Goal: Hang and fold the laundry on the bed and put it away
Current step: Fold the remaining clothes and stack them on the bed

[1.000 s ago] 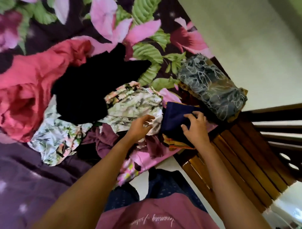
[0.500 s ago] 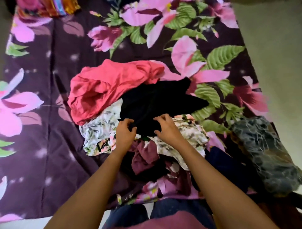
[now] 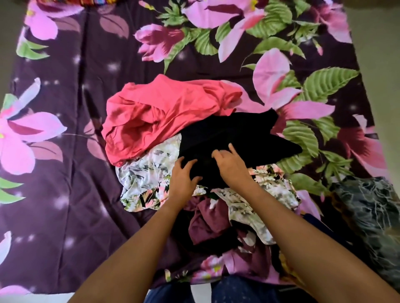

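A heap of laundry lies on the purple floral bedsheet. On top of the heap is a black garment, with a crumpled pink garment behind and left of it. A white floral garment and a maroon one lie under and in front of the black one. My left hand pinches the black garment's near edge between thumb and fingers. Beside it, my right hand has its fingers curled into the same fabric.
A grey, vein-patterned cloth bundle sits at the bed's right near corner. A strip of bright striped cloth shows at the top edge. The left half of the sheet is flat. Pale floor borders the bed on the right.
My view swung left from the bed's right corner to the heap. Both hands left the navy cloth and the floral garment and took hold of the black garment.
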A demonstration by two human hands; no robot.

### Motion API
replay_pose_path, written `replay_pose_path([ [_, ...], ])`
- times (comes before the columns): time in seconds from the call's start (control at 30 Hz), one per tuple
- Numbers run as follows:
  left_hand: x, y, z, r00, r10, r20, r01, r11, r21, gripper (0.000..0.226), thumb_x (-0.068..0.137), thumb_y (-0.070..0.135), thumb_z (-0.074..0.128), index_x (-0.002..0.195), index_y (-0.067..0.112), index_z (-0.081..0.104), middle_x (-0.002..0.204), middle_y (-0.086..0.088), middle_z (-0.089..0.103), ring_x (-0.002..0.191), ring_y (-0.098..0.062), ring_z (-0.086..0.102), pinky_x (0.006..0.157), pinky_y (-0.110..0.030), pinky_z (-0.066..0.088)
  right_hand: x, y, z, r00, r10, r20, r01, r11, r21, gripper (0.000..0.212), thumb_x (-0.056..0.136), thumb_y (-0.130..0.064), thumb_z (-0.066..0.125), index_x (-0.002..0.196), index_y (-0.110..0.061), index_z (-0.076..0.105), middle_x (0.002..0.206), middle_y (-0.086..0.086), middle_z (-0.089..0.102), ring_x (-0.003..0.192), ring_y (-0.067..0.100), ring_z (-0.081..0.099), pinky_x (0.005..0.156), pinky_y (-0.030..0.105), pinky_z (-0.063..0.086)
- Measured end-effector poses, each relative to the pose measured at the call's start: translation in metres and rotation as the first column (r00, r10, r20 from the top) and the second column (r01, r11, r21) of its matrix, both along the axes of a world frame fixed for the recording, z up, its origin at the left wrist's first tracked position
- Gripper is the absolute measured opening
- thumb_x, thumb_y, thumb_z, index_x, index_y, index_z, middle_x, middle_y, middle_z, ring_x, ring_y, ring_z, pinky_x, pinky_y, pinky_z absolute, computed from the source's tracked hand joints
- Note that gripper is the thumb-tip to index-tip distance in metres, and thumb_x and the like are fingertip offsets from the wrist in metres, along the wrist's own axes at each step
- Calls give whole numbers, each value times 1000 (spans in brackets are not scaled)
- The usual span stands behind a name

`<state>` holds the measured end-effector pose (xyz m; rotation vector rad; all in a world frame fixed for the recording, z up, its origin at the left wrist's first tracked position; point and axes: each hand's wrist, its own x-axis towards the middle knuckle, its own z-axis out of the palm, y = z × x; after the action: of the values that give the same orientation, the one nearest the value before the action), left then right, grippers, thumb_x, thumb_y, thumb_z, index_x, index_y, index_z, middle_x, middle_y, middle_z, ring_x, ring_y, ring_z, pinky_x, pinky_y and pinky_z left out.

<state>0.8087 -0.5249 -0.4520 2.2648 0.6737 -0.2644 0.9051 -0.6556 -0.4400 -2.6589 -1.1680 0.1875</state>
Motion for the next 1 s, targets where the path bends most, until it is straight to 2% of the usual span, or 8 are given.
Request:
replay_pose_path([
  [0.07, 6, 0, 11, 993, 14, 115, -11, 1000, -28, 30, 90, 8, 56, 119, 5, 58, 130, -15, 50, 118, -28, 48, 96, -29, 36, 2, 4, 20, 990, -85, -115, 96, 991, 94, 21, 77, 8, 62, 96, 1, 59, 72, 16, 62, 62, 36, 62, 60, 39, 50],
  [0.17, 18, -1, 50, 954, 172, 247, -118, 969, -217, 16, 96, 3, 43, 104, 3, 57, 82, -8, 56, 67, -6, 51, 60, -17, 36, 9, 10, 59, 978, -145, -147, 178, 954, 243, 27, 93, -16, 42, 104, 3, 56, 83, 20, 65, 70, 42, 61, 57, 42, 43],
  [0.3, 41, 9, 113, 841, 293, 456, -157, 937, -312, 15, 96, 1, 40, 98, -5, 54, 84, -4, 52, 66, -3, 43, 64, -16, 35, 17, 20, 122, 957, -181, -225, 259, 883, 392, 47, 92, -34, 33, 106, 4, 57, 87, 27, 65, 81, 43, 62, 67, 47, 45],
  [0.37, 55, 17, 150, 785, 286, 549, -127, 942, -310, 20, 95, 7, 40, 96, -7, 54, 85, -7, 52, 73, -6, 45, 66, -13, 35, 23, 26, 156, 955, -205, -215, 282, 853, 439, 32, 96, -23, 42, 108, 3, 57, 89, 29, 64, 84, 41, 63, 70, 46, 45],
  [0.63, 63, 45, 326, 635, 210, 744, 286, 830, -478, 17, 90, 31, 54, 94, 17, 62, 86, 8, 63, 78, 6, 56, 78, -18, 44, 19, 63, 337, 949, -229, -217, 311, 566, 764, 26, 94, -16, 51, 85, 8, 59, 73, 17, 60, 70, 22, 54, 63, 29, 36],
  [0.77, 45, 68, 402, 558, 71, 827, 468, 796, -384, 64, 56, 61, 75, 105, 28, 51, 101, 5, 58, 91, 0, 56, 82, -16, 44, 18, 84, 422, 965, -224, -138, 226, 432, 873, 25, 93, -9, 55, 79, 12, 59, 68, 13, 58, 66, 19, 50, 59, 18, 33],
  [0.9, 38, 89, 444, 479, -115, 870, 492, 856, -158, 67, 66, 11, 81, 117, 25, 40, 101, 8, 57, 84, 12, 58, 73, -10, 46, 14, 104, 494, 965, -212, -152, 212, 302, 930, 22, 95, -8, 53, 80, 6, 62, 63, -4, 52, 59, 5, 46, 55, 16, 34],
  [1.0, 36, 107, 463, 465, -16, 885, 420, 884, -204, 26, 83, -3, 63, 102, 12, 54, 77, 9, 68, 66, 6, 60, 62, -10, 49, 5, 109, 537, 954, -161, -254, 281, 174, 944, 30, 97, -12, 51, 68, -6, 57, 62, -1, 50, 54, 2, 43, 50, 15, 32],
])
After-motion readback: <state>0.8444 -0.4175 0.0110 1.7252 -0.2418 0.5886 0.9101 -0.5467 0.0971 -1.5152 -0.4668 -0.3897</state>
